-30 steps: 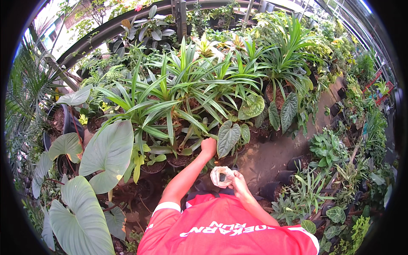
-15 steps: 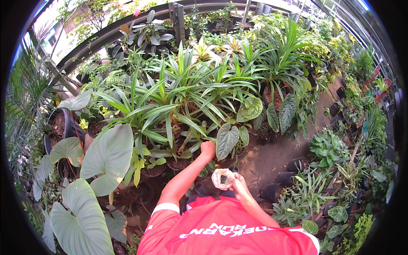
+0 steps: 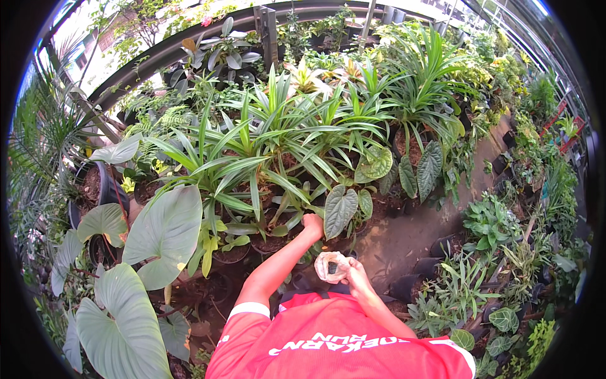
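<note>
My right hand (image 3: 357,276) grips the rim of a small, pale, crumpled plastic bag (image 3: 323,265), its mouth facing up with something dark inside. Farther forward, my left hand (image 3: 312,223) is closed like a fist, low among the plants. Its fingertips are hidden, so what it holds, if anything, does not show. Just right of that hand hangs a dark, veined, heart-shaped leaf (image 3: 339,210). Long strap-like leaves of a green potted plant (image 3: 278,161) spread above and beyond it. A black pot of soil (image 3: 268,242) sits beside my left wrist.
Large broad leaves (image 3: 165,230) stand at the left, near my left arm. A brown dirt path (image 3: 404,243) runs toward the far right. Along it are rows of black potted plants (image 3: 489,221). A dark metal rail (image 3: 183,47) curves across the back.
The view has shifted slightly, so everything sits a little lower and to the right. Both hands keep nearly the same pose; my right hand still has the plastic bag.
</note>
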Demonstrator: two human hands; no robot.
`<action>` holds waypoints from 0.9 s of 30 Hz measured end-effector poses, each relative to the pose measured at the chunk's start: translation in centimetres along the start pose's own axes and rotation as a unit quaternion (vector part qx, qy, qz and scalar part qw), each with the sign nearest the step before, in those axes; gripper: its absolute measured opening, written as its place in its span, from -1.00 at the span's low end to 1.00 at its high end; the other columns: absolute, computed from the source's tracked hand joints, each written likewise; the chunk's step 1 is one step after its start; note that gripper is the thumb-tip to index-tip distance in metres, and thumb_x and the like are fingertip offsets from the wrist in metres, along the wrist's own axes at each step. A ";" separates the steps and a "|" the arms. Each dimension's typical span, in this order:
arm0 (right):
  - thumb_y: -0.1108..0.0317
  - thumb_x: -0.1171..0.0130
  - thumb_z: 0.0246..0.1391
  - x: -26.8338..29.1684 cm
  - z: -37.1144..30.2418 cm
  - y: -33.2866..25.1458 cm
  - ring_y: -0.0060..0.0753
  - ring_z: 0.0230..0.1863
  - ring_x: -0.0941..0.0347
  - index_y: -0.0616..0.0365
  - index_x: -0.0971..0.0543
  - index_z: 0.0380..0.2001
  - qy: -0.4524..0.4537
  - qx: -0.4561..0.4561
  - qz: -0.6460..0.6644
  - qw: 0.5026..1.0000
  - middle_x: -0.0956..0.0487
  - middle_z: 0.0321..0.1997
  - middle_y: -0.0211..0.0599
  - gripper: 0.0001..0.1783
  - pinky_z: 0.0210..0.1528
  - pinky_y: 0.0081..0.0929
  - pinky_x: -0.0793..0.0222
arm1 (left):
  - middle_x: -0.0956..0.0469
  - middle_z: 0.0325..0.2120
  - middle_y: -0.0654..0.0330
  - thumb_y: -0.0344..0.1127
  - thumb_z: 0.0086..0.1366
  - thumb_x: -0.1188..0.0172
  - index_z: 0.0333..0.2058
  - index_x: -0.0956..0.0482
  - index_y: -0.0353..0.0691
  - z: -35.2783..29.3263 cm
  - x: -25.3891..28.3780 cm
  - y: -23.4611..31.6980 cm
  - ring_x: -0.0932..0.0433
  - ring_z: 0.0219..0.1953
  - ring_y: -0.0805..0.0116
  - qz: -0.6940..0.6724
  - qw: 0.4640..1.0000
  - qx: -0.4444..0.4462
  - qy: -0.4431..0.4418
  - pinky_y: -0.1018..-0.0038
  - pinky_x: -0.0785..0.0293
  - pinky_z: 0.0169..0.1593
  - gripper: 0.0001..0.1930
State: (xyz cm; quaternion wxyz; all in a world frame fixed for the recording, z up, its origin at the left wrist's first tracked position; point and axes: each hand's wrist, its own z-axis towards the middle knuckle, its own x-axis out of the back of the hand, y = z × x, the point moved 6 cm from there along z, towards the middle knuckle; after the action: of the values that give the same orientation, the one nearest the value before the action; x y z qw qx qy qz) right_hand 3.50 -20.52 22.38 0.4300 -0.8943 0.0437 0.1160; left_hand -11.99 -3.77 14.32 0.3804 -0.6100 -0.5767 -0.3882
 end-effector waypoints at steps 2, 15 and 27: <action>0.47 0.02 0.16 0.1 0.0 0.0 -0.67 -0.64 -0.35 0.14 -0.45 -0.30 0.003 0.000 0.005 1.000 -0.50 -0.50 -0.42 -0.93 -0.65 -0.70 -0.10 | -0.68 -0.36 0.25 -0.12 0.18 -0.07 -0.38 -0.71 0.01 0.3 -0.2 0.0 -0.68 -0.31 0.33 0.002 1.000 0.005 -0.008 0.33 -0.50 -0.45 -0.76; 0.48 0.01 0.14 0.4 0.2 0.4 -0.68 -0.60 -0.36 0.10 -0.45 -0.33 0.009 0.003 0.001 1.000 -0.49 -0.50 -0.44 -0.94 -0.62 -0.71 -0.15 | -0.64 -0.24 0.07 -0.07 0.18 -0.06 -0.21 -0.65 -0.06 -1.9 0.3 1.7 -0.64 -0.19 0.13 -0.105 0.994 -0.040 0.000 0.25 -0.56 -0.23 -0.68; 0.48 0.01 0.12 0.4 -0.3 0.7 -0.66 -0.59 -0.38 0.12 -0.45 -0.27 0.012 -0.011 -0.008 1.000 -0.50 -0.45 -0.42 -0.89 -0.60 -0.70 -0.20 | -0.40 -0.02 -0.05 -0.08 0.04 -0.22 0.01 -0.46 -0.19 -4.4 -0.4 1.0 -0.56 -0.08 0.11 -0.109 0.994 0.003 -0.017 0.25 -0.48 -0.06 -0.45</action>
State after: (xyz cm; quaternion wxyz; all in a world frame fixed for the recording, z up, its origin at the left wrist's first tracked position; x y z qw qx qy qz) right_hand 3.83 -21.17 21.97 0.4204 -0.9006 0.0401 0.1025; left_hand -11.21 -8.05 15.73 0.3280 -0.5483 -0.6476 -0.4151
